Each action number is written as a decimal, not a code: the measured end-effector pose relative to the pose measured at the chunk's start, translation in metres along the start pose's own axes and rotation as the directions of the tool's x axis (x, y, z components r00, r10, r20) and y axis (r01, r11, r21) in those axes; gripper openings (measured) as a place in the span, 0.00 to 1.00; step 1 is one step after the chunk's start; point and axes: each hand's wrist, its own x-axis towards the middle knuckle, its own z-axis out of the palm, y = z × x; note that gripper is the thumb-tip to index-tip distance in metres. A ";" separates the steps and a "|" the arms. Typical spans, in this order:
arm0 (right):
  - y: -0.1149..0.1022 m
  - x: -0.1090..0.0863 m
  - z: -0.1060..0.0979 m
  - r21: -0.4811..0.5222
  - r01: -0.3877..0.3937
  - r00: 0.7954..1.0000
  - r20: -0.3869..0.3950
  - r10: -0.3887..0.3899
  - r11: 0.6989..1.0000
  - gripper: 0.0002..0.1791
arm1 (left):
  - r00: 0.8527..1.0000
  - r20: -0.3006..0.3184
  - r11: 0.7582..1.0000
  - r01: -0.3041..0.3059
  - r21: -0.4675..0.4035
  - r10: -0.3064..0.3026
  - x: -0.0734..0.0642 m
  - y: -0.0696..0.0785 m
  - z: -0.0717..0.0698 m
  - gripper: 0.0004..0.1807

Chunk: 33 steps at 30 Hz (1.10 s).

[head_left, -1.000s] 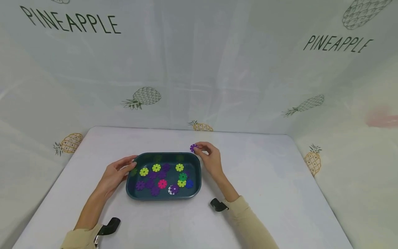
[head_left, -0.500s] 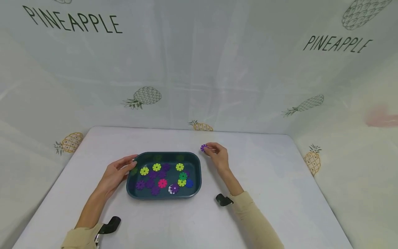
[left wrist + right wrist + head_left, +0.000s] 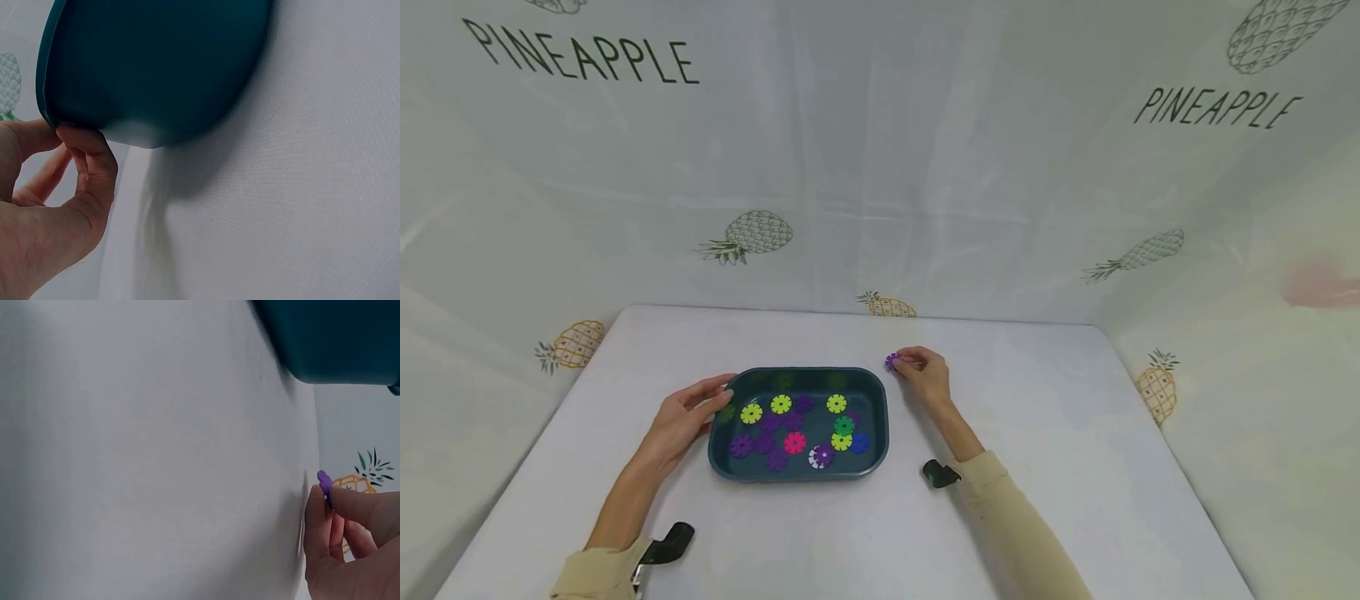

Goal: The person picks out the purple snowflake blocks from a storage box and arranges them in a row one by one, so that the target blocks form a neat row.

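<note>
A dark teal tray (image 3: 752, 476) sits on the white table, with several notched plastic discs in it: purple, yellow, red, green, blue and white. At its left end my left hand (image 3: 672, 427) grips the rim between thumb and fingers; the left wrist view shows this pinch on the tray wall (image 3: 156, 69). To the right of the tray's back corner, my right hand (image 3: 927, 382) pinches a purple notched disc (image 3: 892, 362) between thumb and fingertips. In the right wrist view the purple disc (image 3: 324, 482) is seen nearly edge-on, partly hidden by the fingers, close to the tabletop.
The white table (image 3: 1075, 433) extends on both sides of the tray. Behind it hangs a pale curtain (image 3: 880, 167) printed with pineapples. Black wrist mounts (image 3: 672, 543) stick out from both sleeves.
My right hand has moved right, away from the tray's back right corner, with the purple disc in its pinch, then come slightly down. The left hand keeps its hold on the tray.
</note>
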 end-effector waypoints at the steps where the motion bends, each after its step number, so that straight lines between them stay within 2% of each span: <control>1: 0.000 0.001 0.001 -0.011 0.010 1.000 0.003 -0.010 1.000 0.08 | 1.000 0.002 1.000 -0.001 0.000 0.001 0.000 0.000 0.000 0.35; 12: -0.005 0.009 0.009 -0.077 0.017 0.999 0.032 -0.015 0.997 0.07 | 1.000 0.001 1.000 -0.002 -0.014 0.002 0.002 -0.001 0.000 0.34; 22: -0.011 0.005 0.015 -0.163 0.065 0.998 0.018 -0.062 0.984 0.06 | 1.000 0.004 1.000 0.000 -0.012 0.000 0.003 -0.002 -0.002 0.34; 29: -0.008 0.005 0.015 -0.163 0.054 0.998 0.019 -0.052 0.985 0.07 | 1.000 0.005 1.000 -0.011 -0.021 0.011 0.001 -0.001 -0.002 0.34; 33: -0.008 0.003 0.012 -0.179 0.087 0.996 0.033 -0.082 0.980 0.07 | 1.000 0.004 0.999 -0.015 -0.033 0.015 0.001 -0.002 -0.002 0.34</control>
